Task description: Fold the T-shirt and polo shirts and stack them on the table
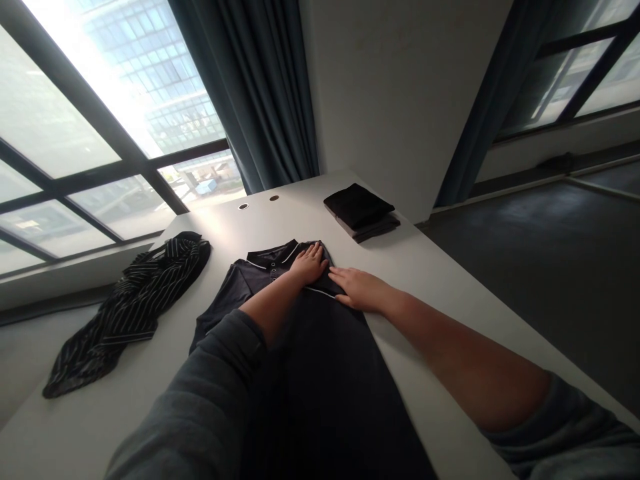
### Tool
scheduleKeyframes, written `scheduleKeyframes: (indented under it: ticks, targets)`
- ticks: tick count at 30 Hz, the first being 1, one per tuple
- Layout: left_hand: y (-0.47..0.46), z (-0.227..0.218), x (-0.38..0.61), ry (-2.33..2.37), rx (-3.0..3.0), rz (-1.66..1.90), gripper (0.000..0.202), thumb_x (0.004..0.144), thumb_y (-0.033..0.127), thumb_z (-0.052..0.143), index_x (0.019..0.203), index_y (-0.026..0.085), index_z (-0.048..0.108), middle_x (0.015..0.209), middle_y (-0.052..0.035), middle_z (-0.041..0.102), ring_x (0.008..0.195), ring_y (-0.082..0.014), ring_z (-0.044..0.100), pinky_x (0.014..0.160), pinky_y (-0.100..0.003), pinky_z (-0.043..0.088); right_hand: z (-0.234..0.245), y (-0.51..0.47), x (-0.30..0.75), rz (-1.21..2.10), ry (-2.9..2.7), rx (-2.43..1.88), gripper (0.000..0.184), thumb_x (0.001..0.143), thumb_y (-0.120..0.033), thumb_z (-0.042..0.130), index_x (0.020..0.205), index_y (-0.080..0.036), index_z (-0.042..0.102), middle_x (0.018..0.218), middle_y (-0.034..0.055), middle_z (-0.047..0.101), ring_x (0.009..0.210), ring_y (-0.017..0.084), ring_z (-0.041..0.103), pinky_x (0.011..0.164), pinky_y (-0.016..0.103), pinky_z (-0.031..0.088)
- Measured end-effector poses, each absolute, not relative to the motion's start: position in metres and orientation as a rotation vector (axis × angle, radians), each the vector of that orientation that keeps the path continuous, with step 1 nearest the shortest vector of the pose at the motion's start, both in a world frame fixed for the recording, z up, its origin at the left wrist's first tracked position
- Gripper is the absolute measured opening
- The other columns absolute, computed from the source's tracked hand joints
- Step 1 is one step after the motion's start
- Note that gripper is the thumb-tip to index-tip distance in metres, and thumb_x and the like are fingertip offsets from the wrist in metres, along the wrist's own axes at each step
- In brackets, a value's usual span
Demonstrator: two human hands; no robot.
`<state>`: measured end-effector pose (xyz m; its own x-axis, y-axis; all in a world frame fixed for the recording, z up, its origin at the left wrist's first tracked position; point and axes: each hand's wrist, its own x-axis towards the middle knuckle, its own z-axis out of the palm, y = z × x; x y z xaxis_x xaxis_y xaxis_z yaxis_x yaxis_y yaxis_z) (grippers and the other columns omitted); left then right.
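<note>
The hands are both laid flat and open, palms down, with neither gripping or pinching anything. The left hand (pixel 309 263) rests on the upper chest of a dark short-sleeved polo shirt (pixel 320 400), just below the collar (pixel 273 252). The right hand (pixel 360 290) rests on the shirt's edge beyond the left hand, its fingertips pointing toward the left hand and just apart from it. A white-tipped edge, possibly a sleeve cuff, is seen just beside the right fingers.

The shirt is laid out face up on a white counter (pixel 300 207), collar and button placket (pixel 273 270) forward of the hands, body running back beneath the forearms toward the wearer. Its lower end is obscured by the left sleeve (pixel 195 407) and lost in shadow.

The shirt is judged to be light, soft and limp, a knit that drapes and shifts readily under slight pressure. Hold is best taken at the shoulder seams or the collar band, where the fabric is firmest; flat palm pressure suits smoothing.

Beyond the hands, a folded stack of black fabric (pixel 360 212) lies on the counter to the right of the collar. A crumpled black-and-white striped garment (pixel 125 313) lies to the left of the left forearm, partly draped over the counter edge.
</note>
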<state>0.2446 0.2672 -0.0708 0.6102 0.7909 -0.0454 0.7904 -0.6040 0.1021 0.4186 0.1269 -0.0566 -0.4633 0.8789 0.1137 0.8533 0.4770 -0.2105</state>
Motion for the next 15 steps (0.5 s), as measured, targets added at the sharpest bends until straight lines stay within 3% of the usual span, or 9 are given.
scheduleKeyframes:
  ticks: [2, 6, 15]
  targets:
    - [0.271, -0.076, 0.246, 1.369, 2.665, -0.02, 0.07, 0.108, 0.049, 0.029, 0.169, 0.014, 0.027, 0.178, -0.0096, 0.015, 0.165, -0.0257, 0.013, 0.133, -0.046, 0.016, -0.07, 0.125, 0.42, 0.237, -2.537, -1.567, 0.076, 0.096, -0.045, 0.06, 0.162, -0.011, 0.043, 0.168, 0.0192, 0.04, 0.153, 0.036, 0.042, 0.125, 0.049, 0.035]
    - [0.277, -0.08, 0.246, 1.392, 2.642, 0.031, 0.074, 0.106, 0.053, 0.026, 0.17, 0.015, 0.025, 0.178, -0.0062, 0.015, 0.165, -0.0236, 0.011, 0.134, -0.044, 0.013, -0.085, 0.119, 0.429, 0.262, -2.549, -1.637, 0.082, 0.099, -0.053, 0.051, 0.169, -0.014, 0.03, 0.173, 0.0151, 0.027, 0.158, 0.036, 0.032, 0.129, 0.051, 0.028]
    - [0.28, -0.083, 0.246, 1.431, 2.601, 0.077, 0.077, 0.103, 0.062, 0.028, 0.171, 0.027, 0.023, 0.178, 0.0019, 0.014, 0.165, -0.0251, 0.011, 0.133, -0.055, 0.009, -0.093, 0.087, 0.455, 0.183, -2.509, -1.868, 0.078, 0.102, -0.059, 0.039, 0.171, -0.027, 0.024, 0.177, 0.0054, 0.018, 0.163, 0.038, 0.014, 0.126, 0.07, 0.017]
